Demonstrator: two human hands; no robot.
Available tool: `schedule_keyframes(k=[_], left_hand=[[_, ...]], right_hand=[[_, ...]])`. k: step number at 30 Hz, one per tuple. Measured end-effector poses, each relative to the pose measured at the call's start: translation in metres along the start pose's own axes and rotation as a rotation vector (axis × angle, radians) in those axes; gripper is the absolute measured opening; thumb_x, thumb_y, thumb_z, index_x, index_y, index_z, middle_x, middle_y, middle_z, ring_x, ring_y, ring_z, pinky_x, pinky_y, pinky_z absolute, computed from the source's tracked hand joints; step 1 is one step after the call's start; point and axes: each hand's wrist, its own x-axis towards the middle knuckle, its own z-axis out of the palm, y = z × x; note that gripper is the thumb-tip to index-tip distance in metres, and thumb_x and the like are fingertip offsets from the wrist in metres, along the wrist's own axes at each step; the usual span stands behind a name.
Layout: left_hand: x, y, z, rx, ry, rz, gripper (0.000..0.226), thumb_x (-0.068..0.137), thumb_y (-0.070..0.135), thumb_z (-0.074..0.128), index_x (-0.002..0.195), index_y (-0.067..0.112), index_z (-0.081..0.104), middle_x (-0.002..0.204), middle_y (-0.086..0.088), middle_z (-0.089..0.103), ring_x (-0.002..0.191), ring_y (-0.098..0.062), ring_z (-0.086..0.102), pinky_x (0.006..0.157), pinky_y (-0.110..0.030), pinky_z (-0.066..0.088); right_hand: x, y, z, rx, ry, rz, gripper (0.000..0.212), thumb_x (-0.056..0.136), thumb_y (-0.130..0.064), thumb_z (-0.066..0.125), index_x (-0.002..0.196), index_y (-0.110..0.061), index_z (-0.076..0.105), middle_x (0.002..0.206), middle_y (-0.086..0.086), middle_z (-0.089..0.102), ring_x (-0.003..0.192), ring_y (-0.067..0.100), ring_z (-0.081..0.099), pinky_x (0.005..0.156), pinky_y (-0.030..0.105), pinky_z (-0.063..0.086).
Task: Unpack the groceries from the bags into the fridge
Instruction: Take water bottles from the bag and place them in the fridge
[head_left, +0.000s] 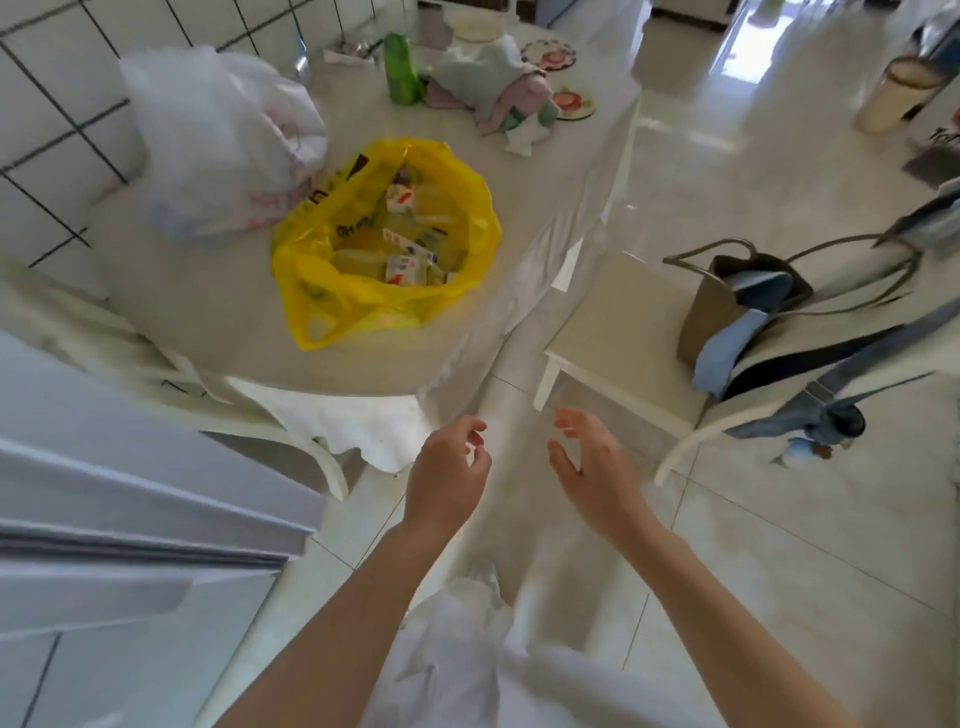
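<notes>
A yellow plastic bag (311, 254) sits open on the round table (218, 332), with several small packets and cartons inside it. Behind it to the left stands a bulging white plastic bag (208, 135). My left hand (447, 473) and my right hand (592, 462) hover side by side above the floor, in front of the table's near edge. Both hold nothing and their fingers are loosely curled. The white fridge (130, 519) fills the lower left corner, seen from the side.
A green bottle (401, 67), crumpled cloths (498, 88) and coasters lie at the table's far side. A white chair (623, 343) on the right carries a tan handbag (727, 301) and blue clothing. Another chair (291, 431) is tucked under the table. The floor is glossy tile.
</notes>
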Motion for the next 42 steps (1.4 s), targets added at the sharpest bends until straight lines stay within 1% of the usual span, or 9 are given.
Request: schedule_keyframes(k=[11, 15, 18, 20, 25, 30, 33, 38, 42], left_hand=[[0.128, 0.017, 0.008, -0.005, 0.177, -0.166, 0.019, 0.091, 0.015, 0.058, 0.11, 0.016, 0.062, 0.102, 0.001, 0.067, 0.092, -0.017, 0.061, 0.081, -0.037, 0.055], [0.173, 0.026, 0.014, -0.017, 0.249, -0.273, 0.021, 0.091, 0.015, 0.057, 0.111, 0.017, 0.061, 0.102, 0.002, 0.066, 0.092, -0.015, 0.06, 0.081, -0.034, 0.053], [0.203, 0.035, 0.019, -0.065, 0.305, -0.365, 0.022, 0.089, 0.015, 0.056, 0.11, 0.019, 0.061, 0.102, 0.001, 0.066, 0.09, -0.014, 0.06, 0.08, -0.036, 0.054], [0.219, 0.042, 0.021, -0.064, 0.331, -0.416, 0.022, 0.089, 0.015, 0.056, 0.11, 0.018, 0.061, 0.102, 0.001, 0.066, 0.09, -0.015, 0.06, 0.079, -0.038, 0.054], [0.254, 0.046, 0.011, 0.022, 0.386, -0.445, 0.027, 0.089, 0.012, 0.055, 0.115, 0.015, 0.061, 0.106, -0.002, 0.065, 0.096, -0.018, 0.06, 0.077, -0.034, 0.052], [0.287, 0.031, -0.026, 0.206, 0.428, -0.422, 0.025, 0.092, 0.013, 0.052, 0.116, 0.013, 0.061, 0.111, -0.008, 0.065, 0.103, -0.025, 0.06, 0.075, -0.041, 0.053], [0.31, 0.016, -0.049, 0.314, 0.357, -0.456, 0.029, 0.089, 0.009, 0.053, 0.116, 0.015, 0.058, 0.118, -0.005, 0.06, 0.112, -0.026, 0.052, 0.079, -0.039, 0.049], [0.349, -0.022, -0.079, 0.558, 0.091, -0.362, 0.053, 0.084, 0.004, 0.062, 0.133, 0.017, 0.049, 0.133, 0.0, 0.052, 0.126, -0.021, 0.04, 0.099, -0.032, 0.043], [0.374, -0.04, -0.09, 0.71, -0.14, -0.29, 0.053, 0.091, 0.013, 0.059, 0.14, 0.02, 0.04, 0.143, 0.0, 0.043, 0.134, -0.021, 0.033, 0.106, -0.033, 0.038]], right_hand=[[0.176, 0.003, -0.016, -0.034, -0.146, -0.135, 0.033, 0.094, -0.02, 0.054, 0.127, -0.014, 0.052, 0.123, 0.002, 0.059, 0.111, 0.013, 0.056, 0.085, 0.018, 0.035], [0.239, 0.01, -0.022, -0.05, -0.271, -0.217, 0.033, 0.095, -0.018, 0.054, 0.127, -0.011, 0.051, 0.123, 0.004, 0.058, 0.113, 0.018, 0.056, 0.089, 0.023, 0.038], [0.286, 0.016, -0.026, -0.04, -0.341, -0.298, 0.032, 0.093, -0.015, 0.056, 0.124, -0.007, 0.053, 0.12, 0.008, 0.059, 0.11, 0.023, 0.058, 0.095, 0.035, 0.045], [0.314, 0.016, -0.03, -0.071, -0.399, -0.35, 0.031, 0.094, -0.018, 0.054, 0.124, -0.009, 0.053, 0.119, 0.005, 0.059, 0.109, 0.02, 0.056, 0.094, 0.033, 0.044], [0.375, 0.004, -0.031, -0.082, -0.51, -0.49, 0.03, 0.093, -0.021, 0.055, 0.121, -0.01, 0.055, 0.118, 0.004, 0.059, 0.107, 0.021, 0.057, 0.091, 0.035, 0.046], [0.427, -0.021, -0.013, -0.094, -0.569, -0.565, 0.031, 0.092, -0.017, 0.057, 0.12, -0.004, 0.056, 0.117, 0.011, 0.06, 0.105, 0.026, 0.059, 0.086, 0.035, 0.048], [0.459, -0.041, 0.003, -0.121, -0.59, -0.571, 0.034, 0.094, -0.019, 0.054, 0.125, -0.005, 0.053, 0.123, 0.01, 0.058, 0.108, 0.024, 0.057, 0.084, 0.028, 0.044], [0.508, -0.071, 0.041, -0.195, -0.605, -0.544, 0.031, 0.093, -0.018, 0.055, 0.122, -0.004, 0.052, 0.122, 0.012, 0.057, 0.107, 0.028, 0.056, 0.083, 0.033, 0.044], [0.545, -0.092, 0.075, -0.284, -0.61, -0.497, 0.035, 0.094, -0.019, 0.053, 0.125, -0.005, 0.051, 0.124, 0.013, 0.056, 0.112, 0.03, 0.055, 0.084, 0.032, 0.043]])
